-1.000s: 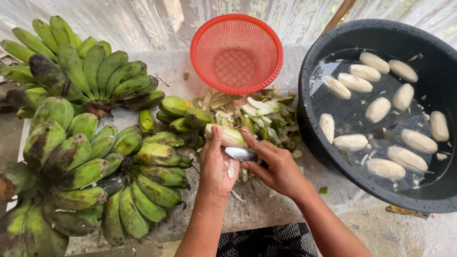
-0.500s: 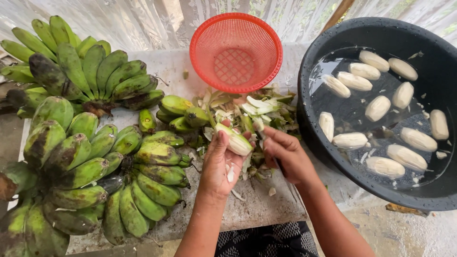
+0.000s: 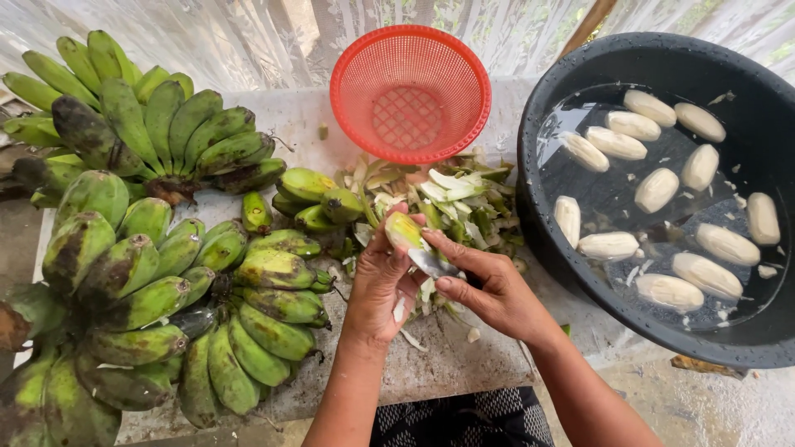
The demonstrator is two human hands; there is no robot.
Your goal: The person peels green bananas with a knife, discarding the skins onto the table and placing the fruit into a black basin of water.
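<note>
- In front of me hangs a white lace curtain, and daylight comes through it softly.
- A slanted wooden pole shows behind the curtain at the upper right.
- I work at a pale, rough concrete slab, stained and scuffed, with its near edge just above my lap.
- Below the slab at the lower right I see wet grey ground.
- At the far left edge the slab ends and a darker, brownish surface lies beyond it.
- The light is even and shadows are faint.
</note>
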